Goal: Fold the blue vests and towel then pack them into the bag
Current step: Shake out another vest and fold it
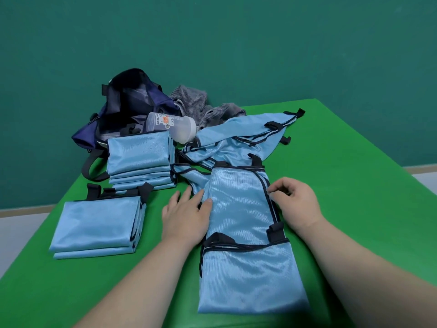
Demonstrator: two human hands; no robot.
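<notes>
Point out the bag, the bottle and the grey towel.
bag (118, 102): head view, dark side panel.
bottle (175, 130): head view, clear body below the label.
grey towel (191, 98): head view, upper crumpled fold.

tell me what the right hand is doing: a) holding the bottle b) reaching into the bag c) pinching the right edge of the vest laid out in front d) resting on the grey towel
c: the right hand has its fingers curled onto the dark-trimmed right edge of the vest spread in front of the person.
</notes>
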